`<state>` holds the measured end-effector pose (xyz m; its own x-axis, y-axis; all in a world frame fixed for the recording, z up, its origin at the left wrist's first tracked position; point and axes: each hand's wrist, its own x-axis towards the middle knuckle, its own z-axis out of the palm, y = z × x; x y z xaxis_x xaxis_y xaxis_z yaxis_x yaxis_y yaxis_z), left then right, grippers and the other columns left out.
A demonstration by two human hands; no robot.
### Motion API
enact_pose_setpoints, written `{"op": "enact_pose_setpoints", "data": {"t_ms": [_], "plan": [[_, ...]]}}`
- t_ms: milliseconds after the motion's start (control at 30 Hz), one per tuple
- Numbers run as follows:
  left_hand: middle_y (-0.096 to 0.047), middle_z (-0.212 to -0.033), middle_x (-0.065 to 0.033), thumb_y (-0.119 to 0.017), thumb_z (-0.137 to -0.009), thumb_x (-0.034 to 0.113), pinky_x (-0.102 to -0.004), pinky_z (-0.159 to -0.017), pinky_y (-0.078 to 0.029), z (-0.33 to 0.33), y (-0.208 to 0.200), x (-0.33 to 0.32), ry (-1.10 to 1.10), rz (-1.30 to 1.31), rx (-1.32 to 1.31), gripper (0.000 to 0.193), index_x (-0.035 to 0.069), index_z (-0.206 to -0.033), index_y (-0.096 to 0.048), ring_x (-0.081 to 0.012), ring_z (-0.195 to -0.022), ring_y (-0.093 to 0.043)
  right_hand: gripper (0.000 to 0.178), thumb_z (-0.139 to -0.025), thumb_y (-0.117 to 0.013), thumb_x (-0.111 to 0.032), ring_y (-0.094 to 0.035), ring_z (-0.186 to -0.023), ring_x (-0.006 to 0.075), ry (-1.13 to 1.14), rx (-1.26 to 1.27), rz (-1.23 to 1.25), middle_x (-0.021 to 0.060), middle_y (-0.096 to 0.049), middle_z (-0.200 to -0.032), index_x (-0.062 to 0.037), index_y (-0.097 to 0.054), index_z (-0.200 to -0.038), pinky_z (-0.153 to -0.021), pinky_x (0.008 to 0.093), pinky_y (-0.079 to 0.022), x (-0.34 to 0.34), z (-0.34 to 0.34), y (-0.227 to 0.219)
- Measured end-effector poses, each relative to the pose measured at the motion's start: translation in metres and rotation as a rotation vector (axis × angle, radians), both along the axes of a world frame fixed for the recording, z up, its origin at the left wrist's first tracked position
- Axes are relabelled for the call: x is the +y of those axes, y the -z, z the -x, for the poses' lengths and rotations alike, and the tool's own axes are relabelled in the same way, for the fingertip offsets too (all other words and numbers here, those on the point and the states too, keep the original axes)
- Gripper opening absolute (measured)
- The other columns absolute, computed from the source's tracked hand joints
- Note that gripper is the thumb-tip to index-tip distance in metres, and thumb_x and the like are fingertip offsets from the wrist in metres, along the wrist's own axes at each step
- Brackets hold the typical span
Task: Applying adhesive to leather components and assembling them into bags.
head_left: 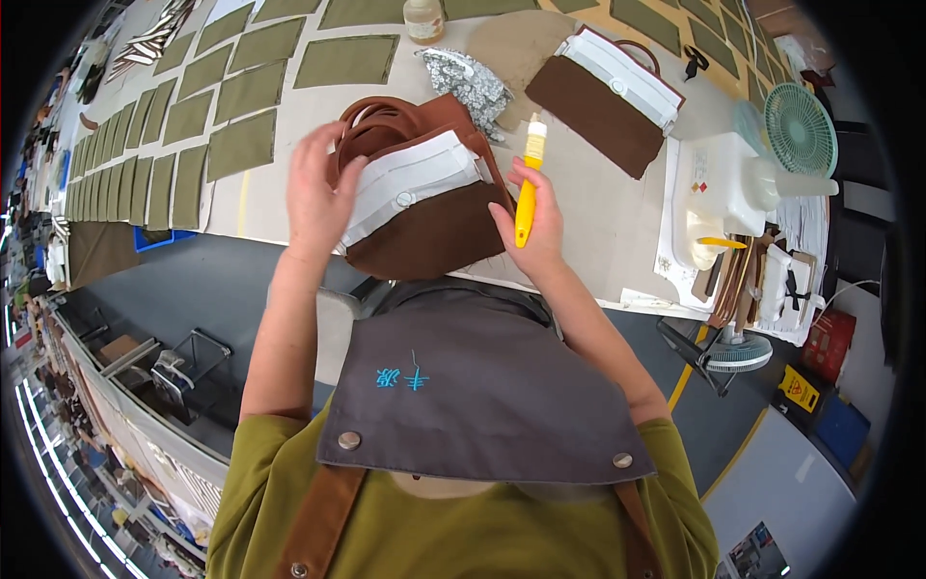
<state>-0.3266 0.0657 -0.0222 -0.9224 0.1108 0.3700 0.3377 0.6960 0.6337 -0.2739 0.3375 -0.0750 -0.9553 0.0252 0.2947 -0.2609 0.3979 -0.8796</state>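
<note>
A brown leather bag (463, 121) with looped handles lies at the table's near edge. Its white lining (424, 172), bearing a small round snap, is folded outward above a dark brown fabric panel (434, 232). My left hand (320, 188) is at the bag's left side by the handles, thumb apart from the fingers and nothing visibly held. In my right hand (542, 217), just right of the bag, is a flat brush (527, 203) with a yellow handle, its pale bristles pointing away from me. Behind the bag sits a crumpled grey-and-white patterned cloth (465, 82).
Rows of olive fabric pieces (241, 145) cover the table's left and far parts. A second brown-and-white bag piece (608, 96) lies farther right, near black scissors (694, 63). At the right are a white jug (719, 179) and green fan (799, 130); a glass jar (422, 21) stands far back.
</note>
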Motion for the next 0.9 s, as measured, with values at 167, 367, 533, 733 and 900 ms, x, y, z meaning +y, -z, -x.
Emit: {"op": "enact_pose_setpoints", "data": {"t_ms": [167,367,533,733,900], "plan": [[-0.061,-0.105,-0.0126,-0.072,-0.082,0.021,-0.0371,-0.081,-0.049,0.021,0.002,-0.003,-0.126,0.029,-0.386,0.045,0.004,-0.121,-0.059,-0.0277,-0.090,-0.060,0.053,-0.077,-0.070,0.003,-0.061,-0.110,0.0290,0.022,0.010,-0.070,0.0157,-0.055,-0.128,-0.0059,-0.046,-0.123,-0.094,0.0367,-0.049,0.006,0.005,0.005],[-0.060,-0.098,-0.0098,-0.078,-0.076,0.017,-0.0327,-0.075,-0.048,0.005,0.008,0.012,-0.061,-0.160,-0.344,0.023,0.004,-0.091,-0.067,-0.0245,-0.084,-0.059,0.049,-0.079,-0.066,0.007,-0.064,-0.099,0.0241,0.030,-0.018,-0.055,0.0150,-0.055,-0.128,-0.0076,-0.047,-0.123,-0.087,0.0344,-0.051,0.011,0.020,0.006],[-0.060,-0.107,-0.0083,-0.080,-0.072,0.008,-0.0290,-0.076,-0.046,-0.057,-0.007,0.022,0.180,-0.116,-0.249,0.021,0.003,-0.081,-0.061,-0.0185,-0.092,-0.058,0.049,-0.079,-0.066,0.006,-0.065,-0.082,0.0193,0.051,-0.021,-0.064,0.0135,-0.056,-0.127,-0.0083,-0.048,-0.122,-0.075,0.0312,-0.054,0.019,0.024,0.001],[-0.062,-0.113,-0.0076,-0.082,-0.068,0.010,-0.0381,-0.089,-0.041,-0.071,-0.004,0.025,0.162,-0.295,-0.280,0.024,0.006,-0.073,-0.059,-0.0253,-0.101,-0.055,0.055,-0.076,-0.077,-0.007,-0.065,-0.090,0.0237,-0.062,0.001,-0.085,0.0132,-0.057,-0.127,-0.0092,-0.048,-0.122,-0.080,0.0354,-0.052,0.004,0.047,-0.017],[-0.063,-0.109,-0.0060,-0.084,-0.066,0.012,-0.0370,-0.088,-0.041,-0.078,-0.006,0.028,0.275,-0.204,-0.258,0.029,0.006,-0.070,-0.055,-0.0250,-0.099,-0.055,0.075,-0.065,-0.087,-0.030,-0.057,-0.109,0.0300,-0.126,0.202,-0.399,0.0098,-0.056,-0.130,-0.0103,-0.049,-0.126,-0.097,0.0446,-0.042,-0.012,0.094,-0.025]]}}
